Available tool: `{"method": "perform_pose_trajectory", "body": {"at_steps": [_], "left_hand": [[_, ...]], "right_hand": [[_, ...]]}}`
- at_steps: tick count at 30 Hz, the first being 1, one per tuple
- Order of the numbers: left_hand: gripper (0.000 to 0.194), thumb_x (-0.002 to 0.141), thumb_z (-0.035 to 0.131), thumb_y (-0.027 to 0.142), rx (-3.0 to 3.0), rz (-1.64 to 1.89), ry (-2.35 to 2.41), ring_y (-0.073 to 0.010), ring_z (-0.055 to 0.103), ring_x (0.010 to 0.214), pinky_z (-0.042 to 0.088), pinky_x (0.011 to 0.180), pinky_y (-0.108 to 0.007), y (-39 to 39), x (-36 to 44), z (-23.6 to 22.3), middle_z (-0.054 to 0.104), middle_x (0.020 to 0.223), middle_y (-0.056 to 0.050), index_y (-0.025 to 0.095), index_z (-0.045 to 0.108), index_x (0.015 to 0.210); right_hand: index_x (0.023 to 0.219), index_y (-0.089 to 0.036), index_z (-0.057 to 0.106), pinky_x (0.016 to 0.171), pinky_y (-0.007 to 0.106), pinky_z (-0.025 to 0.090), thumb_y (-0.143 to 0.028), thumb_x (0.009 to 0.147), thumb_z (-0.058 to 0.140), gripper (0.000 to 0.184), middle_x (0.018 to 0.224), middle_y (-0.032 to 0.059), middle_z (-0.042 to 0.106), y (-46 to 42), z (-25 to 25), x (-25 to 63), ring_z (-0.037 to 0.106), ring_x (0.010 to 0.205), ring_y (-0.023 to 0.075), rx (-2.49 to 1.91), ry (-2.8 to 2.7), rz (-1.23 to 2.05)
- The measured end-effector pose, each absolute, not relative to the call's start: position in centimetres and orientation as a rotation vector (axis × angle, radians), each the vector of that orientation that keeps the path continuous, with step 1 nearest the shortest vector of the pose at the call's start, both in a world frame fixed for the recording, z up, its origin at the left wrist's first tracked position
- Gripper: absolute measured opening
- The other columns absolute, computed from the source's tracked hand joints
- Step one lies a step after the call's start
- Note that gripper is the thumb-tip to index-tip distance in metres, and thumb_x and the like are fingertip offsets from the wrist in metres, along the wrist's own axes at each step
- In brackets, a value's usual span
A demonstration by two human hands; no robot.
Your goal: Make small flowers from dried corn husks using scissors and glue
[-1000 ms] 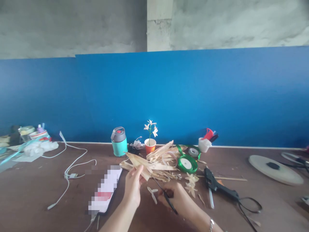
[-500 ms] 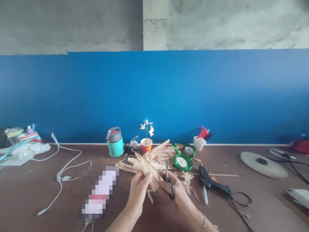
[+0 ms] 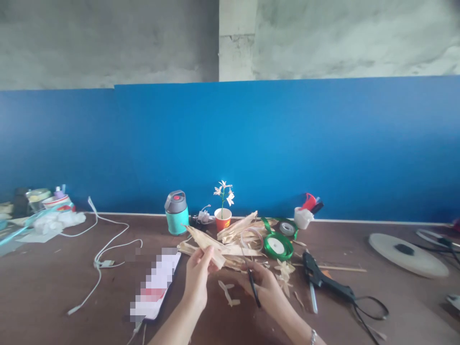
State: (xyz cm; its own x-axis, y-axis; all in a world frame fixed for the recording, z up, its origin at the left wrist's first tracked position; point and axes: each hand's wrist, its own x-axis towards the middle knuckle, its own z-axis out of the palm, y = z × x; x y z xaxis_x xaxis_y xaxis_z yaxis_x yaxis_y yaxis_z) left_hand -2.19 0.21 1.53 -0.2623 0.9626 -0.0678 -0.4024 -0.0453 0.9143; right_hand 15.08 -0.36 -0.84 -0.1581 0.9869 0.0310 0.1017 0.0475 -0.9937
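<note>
I see my left hand [image 3: 197,279] clamped on dry corn husk [image 3: 204,245]; right hand [image 3: 261,283] clamped on black scissors [image 3: 253,286], over desk [image 3: 43,287].

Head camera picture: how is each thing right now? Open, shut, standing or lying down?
Left hand, closed on dried husk strips
Right hand, holding black scissors with tips up
Teal flask, upright, grey lid on
Red paper cup, upright, flower standing in it
Green ribbon spool, lying flat
Glue gun, lying on its side
</note>
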Motion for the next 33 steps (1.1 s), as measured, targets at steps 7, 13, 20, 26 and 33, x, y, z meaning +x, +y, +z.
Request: {"method": "perform_pose_trajectory", "body": {"at_steps": [7,13,20,26,33], "left_hand": [[0.032,0.061,0.078,0.040,0.652,1.604,1.057,-0.0080,0.052,0.048,0.036,0.045,-0.018,0.4,-2.5,1.9,0.062,0.058,0.000,0.013,0.066,0.074],[0.028,0.062,0.077,0.038,0.611,1.597,1.005,-0.0054,0.049,0.046,0.033,0.045,-0.016,0.4,-2.7,1.7,0.061,0.057,0.004,0.016,0.064,0.074],[0.029,0.059,0.078,0.037,0.676,1.534,1.032,-0.0069,0.050,0.044,0.031,0.041,-0.017,0.0,-2.1,2.4,0.063,0.057,0.001,0.014,0.066,0.072],[0.030,0.059,0.079,0.038,0.656,1.538,1.054,-0.0054,0.048,0.043,0.031,0.042,-0.016,0.2,-2.4,2.3,0.061,0.056,0.003,0.015,0.066,0.073],[0.030,0.060,0.078,0.038,0.642,1.575,1.021,-0.0058,0.051,0.044,0.033,0.043,-0.017,0.4,-2.6,1.8,0.061,0.057,0.003,0.015,0.066,0.076]], "right_hand": [[0.086,-0.012,0.066,0.049,0.021,0.036,-0.038,0.068,0.070,0.032,0.062,-0.0011,0.058,-1.3,0.1,14.9,0.048,0.053,0.0105,-1.143,-1.573,1.306],[0.082,-0.011,0.067,0.040,0.018,0.032,-0.045,0.063,0.074,0.039,0.050,-0.0038,0.054,-2.1,1.1,14.4,0.044,0.042,0.0068,-1.247,-1.539,1.604],[0.082,-0.011,0.067,0.034,0.016,0.028,-0.046,0.063,0.072,0.040,0.043,-0.0056,0.052,-2.2,1.1,14.3,0.039,0.034,0.0048,-1.267,-1.487,1.602],[0.081,-0.011,0.066,0.034,0.016,0.028,-0.048,0.063,0.072,0.041,0.043,-0.0057,0.052,-1.7,0.8,15.0,0.039,0.032,0.0043,-1.254,-1.531,1.599],[0.081,-0.012,0.066,0.035,0.016,0.029,-0.049,0.067,0.070,0.040,0.044,-0.0043,0.054,-1.3,1.5,16.0,0.042,0.034,0.0051,-1.233,-1.653,1.593]]}}
